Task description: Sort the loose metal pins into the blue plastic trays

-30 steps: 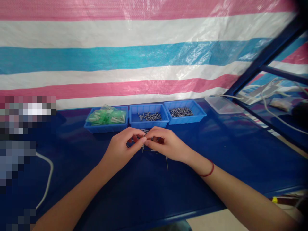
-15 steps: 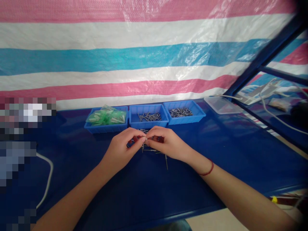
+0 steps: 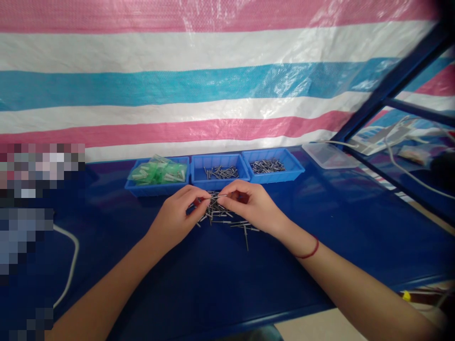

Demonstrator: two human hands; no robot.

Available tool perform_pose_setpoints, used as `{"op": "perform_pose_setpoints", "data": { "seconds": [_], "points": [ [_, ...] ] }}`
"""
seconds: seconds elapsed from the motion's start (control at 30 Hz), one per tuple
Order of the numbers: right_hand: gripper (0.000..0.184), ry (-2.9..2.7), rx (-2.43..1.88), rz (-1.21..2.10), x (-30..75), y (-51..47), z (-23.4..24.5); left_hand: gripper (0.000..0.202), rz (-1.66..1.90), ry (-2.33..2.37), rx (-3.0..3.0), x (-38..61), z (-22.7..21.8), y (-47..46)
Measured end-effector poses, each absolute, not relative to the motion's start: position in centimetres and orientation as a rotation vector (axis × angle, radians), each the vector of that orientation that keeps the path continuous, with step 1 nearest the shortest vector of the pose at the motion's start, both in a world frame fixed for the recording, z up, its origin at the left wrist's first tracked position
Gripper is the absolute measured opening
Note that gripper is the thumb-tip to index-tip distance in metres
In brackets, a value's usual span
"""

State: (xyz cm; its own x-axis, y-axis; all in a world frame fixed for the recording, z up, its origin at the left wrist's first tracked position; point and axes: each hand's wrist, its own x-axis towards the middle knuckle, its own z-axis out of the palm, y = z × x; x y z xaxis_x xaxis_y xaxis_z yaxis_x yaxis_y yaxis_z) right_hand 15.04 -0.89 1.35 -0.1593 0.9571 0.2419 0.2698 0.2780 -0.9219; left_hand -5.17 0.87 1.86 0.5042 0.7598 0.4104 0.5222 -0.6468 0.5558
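Note:
Over a loose pile of silver blind rivets point(image 3: 214, 208) on the blue table, both hands are closed in a pinch. A slim blind rivet point(image 3: 223, 195) shows at the thumb and fingertip of my right hand point(image 3: 249, 203). The fingertips of my left hand point(image 3: 181, 208) are pressed together a short gap to its left; whatever they hold is too small to make out. Beyond the hands, a middle blue bin point(image 3: 220, 183) and a right blue bin point(image 3: 279, 177) contain small metal pins or rivets. A left blue bin point(image 3: 158, 190) holds green plastic bags point(image 3: 156, 173) with pale pieces.
A striped plastic sheet point(image 3: 213, 85) hangs behind the table. To the right lie a clear plastic lid point(image 3: 330, 156) and a white cable point(image 3: 408, 170) beside a dark blue frame point(image 3: 391, 90). Another white cable point(image 3: 73, 260) runs at the left, beside a blurred-out area.
My hands have drawn slightly apart from where their fingertips met. The right moved a little up and right, uncovering more of the rivet pile.

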Motion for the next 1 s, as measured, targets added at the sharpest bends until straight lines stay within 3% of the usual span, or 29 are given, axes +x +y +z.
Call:
{"op": "perform_pose_setpoints", "data": {
  "seconds": [0.33, 0.53, 0.7, 1.0],
  "points": [
    [0.023, -1.754, -1.106, 0.794, 15.0, -1.2, 1.6, 0.011, 0.804, 0.974, 2.501, -5.0, 1.8, 0.5],
    [0.033, -1.150, -1.145, 1.061, 15.8, -0.2, 1.6, 0.028, 0.755, 1.100, 2.567, -5.2, 1.8, 0.4],
    [0.030, -0.530, -1.019, 1.226, 18.5, 1.4, 2.2, 0.021, 0.631, 1.096, 2.680, -5.3, 1.7, 0.8],
    [0.018, -0.622, -1.029, 1.428, 17.8, 1.0, 2.2, 0.020, 0.220, 0.963, 2.799, -7.4, 3.7, 1.8]
  ]
}}
